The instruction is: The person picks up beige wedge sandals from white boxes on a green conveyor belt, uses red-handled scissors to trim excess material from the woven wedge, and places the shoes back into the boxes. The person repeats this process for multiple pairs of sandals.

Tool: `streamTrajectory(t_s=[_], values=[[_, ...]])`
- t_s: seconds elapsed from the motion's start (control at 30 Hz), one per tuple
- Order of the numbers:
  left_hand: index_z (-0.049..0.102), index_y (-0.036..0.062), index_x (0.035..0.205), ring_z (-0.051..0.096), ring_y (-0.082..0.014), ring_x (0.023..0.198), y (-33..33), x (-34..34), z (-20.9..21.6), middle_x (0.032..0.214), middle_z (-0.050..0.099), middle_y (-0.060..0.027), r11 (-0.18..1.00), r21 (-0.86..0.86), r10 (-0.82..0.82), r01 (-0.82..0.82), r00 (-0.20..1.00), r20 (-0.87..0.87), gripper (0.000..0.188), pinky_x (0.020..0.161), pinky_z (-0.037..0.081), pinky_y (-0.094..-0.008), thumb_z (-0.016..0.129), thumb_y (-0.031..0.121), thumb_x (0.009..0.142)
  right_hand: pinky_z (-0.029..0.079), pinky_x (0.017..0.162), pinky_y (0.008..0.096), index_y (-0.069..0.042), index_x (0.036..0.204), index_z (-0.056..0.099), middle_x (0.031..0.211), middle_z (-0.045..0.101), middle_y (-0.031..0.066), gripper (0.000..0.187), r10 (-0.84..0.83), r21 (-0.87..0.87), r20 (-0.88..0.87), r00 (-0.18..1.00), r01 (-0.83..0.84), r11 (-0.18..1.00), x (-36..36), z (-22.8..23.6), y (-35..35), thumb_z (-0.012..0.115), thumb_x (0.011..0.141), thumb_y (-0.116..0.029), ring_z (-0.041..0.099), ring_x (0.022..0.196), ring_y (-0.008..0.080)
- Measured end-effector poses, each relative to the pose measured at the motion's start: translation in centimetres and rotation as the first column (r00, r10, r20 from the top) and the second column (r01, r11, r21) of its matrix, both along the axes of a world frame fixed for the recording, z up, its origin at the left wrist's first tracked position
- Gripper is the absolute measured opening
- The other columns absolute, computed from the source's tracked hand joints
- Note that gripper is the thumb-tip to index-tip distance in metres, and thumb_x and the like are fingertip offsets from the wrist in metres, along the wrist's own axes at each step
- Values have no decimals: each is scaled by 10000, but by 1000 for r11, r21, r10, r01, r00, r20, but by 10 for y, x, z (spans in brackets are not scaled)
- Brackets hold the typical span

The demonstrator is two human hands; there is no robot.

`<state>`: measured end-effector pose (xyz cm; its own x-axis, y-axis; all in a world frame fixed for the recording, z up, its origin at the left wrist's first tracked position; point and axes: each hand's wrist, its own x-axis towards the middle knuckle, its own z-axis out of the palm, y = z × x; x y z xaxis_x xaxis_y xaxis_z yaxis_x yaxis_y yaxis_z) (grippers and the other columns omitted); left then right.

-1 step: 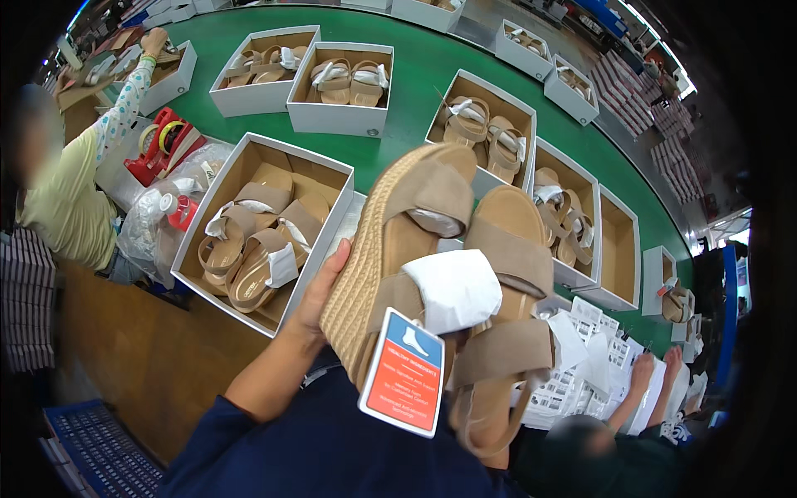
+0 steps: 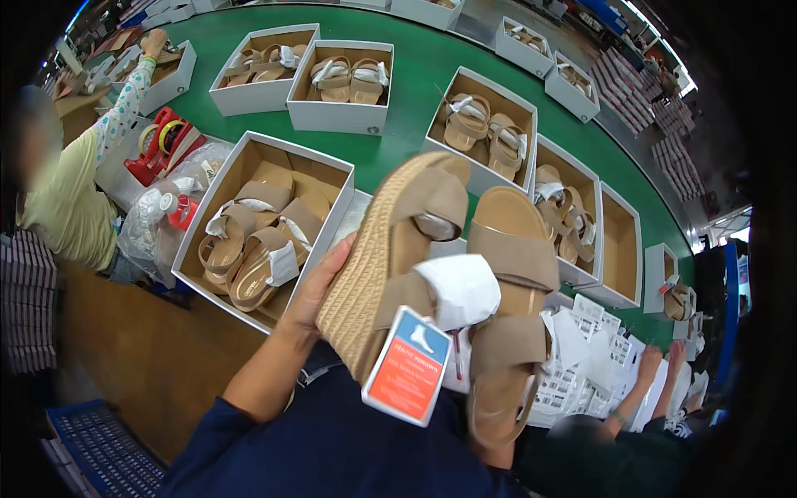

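Against the wedge sandal (image 2: 365, 257), left hand (image 2: 315, 290) curled.

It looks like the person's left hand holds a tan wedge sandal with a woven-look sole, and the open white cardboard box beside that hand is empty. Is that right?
Not quite: the open white cardboard box isn't empty; the head view shows a pair of tan strappy sandals inside. The left hand does hold the tan wedge sandal with a woven-look sole.

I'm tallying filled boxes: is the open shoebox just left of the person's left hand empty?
No, the white shoebox beside the left hand holds two taupe sandals with white paper at their straps.
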<state>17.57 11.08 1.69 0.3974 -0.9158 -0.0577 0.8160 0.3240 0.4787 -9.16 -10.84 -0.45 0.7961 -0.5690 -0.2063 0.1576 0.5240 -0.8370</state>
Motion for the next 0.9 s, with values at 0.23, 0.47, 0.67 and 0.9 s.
streamTrajectory(t_s=[0.23, 0.47, 0.67, 0.9], values=[[418, 93, 1483, 525, -73, 868, -19, -5, 18, 1225, 520, -90, 910, 397, -294, 124, 866, 404, 678, 818, 472, -227, 728, 202, 890, 398, 1038, 308, 18, 1449, 373, 1367, 511, 117, 485, -61, -372, -295, 954, -56, 927, 18, 43, -12, 446, 1054, -253, 513, 1201, 169], [430, 75, 1446, 540, -122, 835, -54, -40, -41, 1196, 512, -156, 815, 506, -272, -283, 584, 765, 684, 746, 490, -273, 736, 314, 882, 404, 1021, 304, 11, 1486, 314, 1333, 524, 145, 539, -26, -449, -360, 933, -149, 881, 37, 3, -5, 477, 1047, -255, 511, 1187, 177], [399, 65, 1416, 551, -232, 1015, -60, -34, -62, 1173, 511, -193, 756, 471, -173, -454, 556, 813, 728, 827, 497, -353, 764, 330, 844, 379, 1049, 313, 12, 1493, 299, 1362, 502, 148, 542, -29, -441, -370, 929, -148, 885, 48, 3, 9, 461, 1051, -257, 488, 1225, 178], [362, 28, 1385, 666, -236, 951, -60, -11, -54, 1093, 614, -203, 728, 542, -214, -419, 613, 761, 707, 776, 555, -344, 776, 211, 842, 360, 1067, 315, 17, 1504, 296, 1383, 499, 181, 553, -72, -467, -359, 931, -112, 877, 57, 0, 20, 463, 1043, -239, 484, 1253, 203]])
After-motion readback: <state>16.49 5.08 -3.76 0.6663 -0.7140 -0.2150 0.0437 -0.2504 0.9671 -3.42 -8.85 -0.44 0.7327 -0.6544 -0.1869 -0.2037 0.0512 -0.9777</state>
